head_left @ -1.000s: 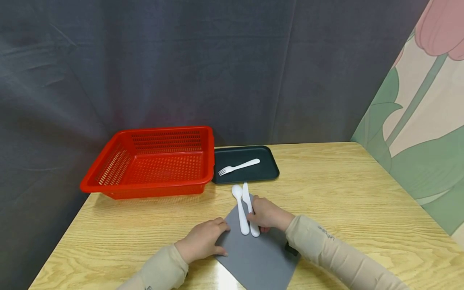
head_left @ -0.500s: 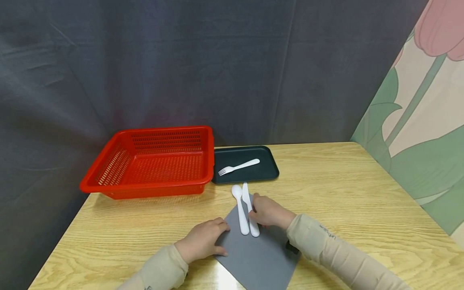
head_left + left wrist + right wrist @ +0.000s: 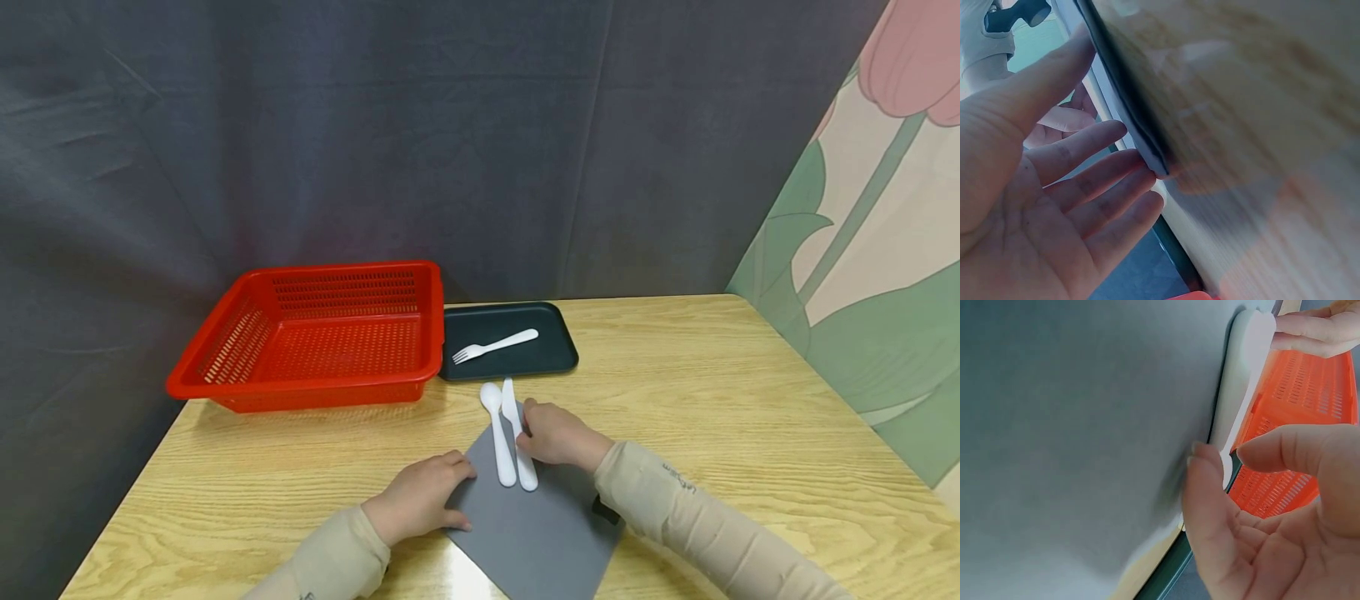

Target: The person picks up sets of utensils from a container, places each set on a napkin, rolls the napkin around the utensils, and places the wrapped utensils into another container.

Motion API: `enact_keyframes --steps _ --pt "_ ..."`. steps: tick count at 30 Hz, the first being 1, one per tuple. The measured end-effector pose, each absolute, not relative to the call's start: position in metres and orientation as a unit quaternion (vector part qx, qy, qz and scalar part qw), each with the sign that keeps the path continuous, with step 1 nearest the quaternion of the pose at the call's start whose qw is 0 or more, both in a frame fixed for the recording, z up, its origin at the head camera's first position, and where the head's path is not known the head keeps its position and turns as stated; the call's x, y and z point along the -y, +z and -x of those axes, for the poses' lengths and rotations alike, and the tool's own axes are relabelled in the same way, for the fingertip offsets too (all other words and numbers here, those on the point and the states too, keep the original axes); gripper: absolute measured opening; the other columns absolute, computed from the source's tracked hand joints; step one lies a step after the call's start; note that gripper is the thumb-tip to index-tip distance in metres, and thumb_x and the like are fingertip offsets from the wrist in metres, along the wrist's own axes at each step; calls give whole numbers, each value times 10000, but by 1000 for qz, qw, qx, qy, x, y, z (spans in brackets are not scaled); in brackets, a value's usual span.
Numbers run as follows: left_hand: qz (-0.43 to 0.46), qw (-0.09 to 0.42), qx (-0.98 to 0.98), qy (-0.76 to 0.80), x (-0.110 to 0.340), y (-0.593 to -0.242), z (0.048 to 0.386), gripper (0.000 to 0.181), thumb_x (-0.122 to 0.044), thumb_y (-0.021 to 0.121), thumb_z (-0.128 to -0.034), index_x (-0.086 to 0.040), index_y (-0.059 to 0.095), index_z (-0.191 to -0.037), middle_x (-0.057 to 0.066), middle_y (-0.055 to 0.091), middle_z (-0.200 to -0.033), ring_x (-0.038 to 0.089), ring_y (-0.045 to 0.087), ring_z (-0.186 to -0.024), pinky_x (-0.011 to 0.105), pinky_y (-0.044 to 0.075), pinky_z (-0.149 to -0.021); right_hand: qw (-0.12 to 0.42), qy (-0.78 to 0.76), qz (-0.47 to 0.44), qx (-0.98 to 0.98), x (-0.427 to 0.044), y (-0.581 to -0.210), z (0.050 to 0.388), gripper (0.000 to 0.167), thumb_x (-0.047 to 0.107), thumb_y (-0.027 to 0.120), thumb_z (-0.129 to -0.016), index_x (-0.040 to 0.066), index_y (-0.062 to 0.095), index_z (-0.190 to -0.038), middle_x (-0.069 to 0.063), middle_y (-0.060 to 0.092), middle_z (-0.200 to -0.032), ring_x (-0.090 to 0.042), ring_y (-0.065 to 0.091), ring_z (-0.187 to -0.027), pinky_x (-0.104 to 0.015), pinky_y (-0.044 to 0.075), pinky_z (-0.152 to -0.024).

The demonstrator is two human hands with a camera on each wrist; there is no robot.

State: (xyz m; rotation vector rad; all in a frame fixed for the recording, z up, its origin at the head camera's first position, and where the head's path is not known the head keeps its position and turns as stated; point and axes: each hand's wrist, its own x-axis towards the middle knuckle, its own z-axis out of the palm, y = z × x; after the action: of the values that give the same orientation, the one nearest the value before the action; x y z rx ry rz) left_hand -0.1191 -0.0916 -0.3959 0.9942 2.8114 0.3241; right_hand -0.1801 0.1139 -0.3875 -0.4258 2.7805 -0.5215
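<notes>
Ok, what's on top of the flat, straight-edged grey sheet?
A white spoon and a white table knife lie partly on the sheet, their far ends jutting past its edge. The right hand covers part of the knife and sheet; anything under that hand is hidden.

Kinda wrinkly dark cloth hangs behind the light wood-grain table, and off to the table's right there's a pale wall with a big pink tulip and green leaves.
</notes>
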Motion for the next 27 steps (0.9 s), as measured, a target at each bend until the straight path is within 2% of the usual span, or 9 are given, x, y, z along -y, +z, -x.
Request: enact_keyframes --steps 5,10,27 --pt "-330 70 -935 109 92 -396 119 531 -361 801 -691 -77 629 -1105 24 612 -1086 140 604 -966 267 509 -835 134 -170 152 -964 -115 -386 182 131 124 604 -827 33 533 -889 -40 545 -687 -154 488 -578 -255 378 -501" --pt "-329 74 -935 112 92 -396 119 534 -361 802 -690 -77 629 -1108 25 613 -1088 138 604 -961 267 511 -831 129 -165 155 -965 -116 -385 183 104 128 614 -830 60 537 -818 -27 529 -670 -151 478 -576 -248 364 -497" --pt "-326 77 -935 113 92 -396 119 534 -357 801 -694 -76 630 -1115 25 611 -1104 148 602 -989 275 507 -853 110 -158 172 -966 -120 -385 194 93 94 631 -811 61 552 -774 -31 511 -684 -156 464 -603 -251 364 -515"
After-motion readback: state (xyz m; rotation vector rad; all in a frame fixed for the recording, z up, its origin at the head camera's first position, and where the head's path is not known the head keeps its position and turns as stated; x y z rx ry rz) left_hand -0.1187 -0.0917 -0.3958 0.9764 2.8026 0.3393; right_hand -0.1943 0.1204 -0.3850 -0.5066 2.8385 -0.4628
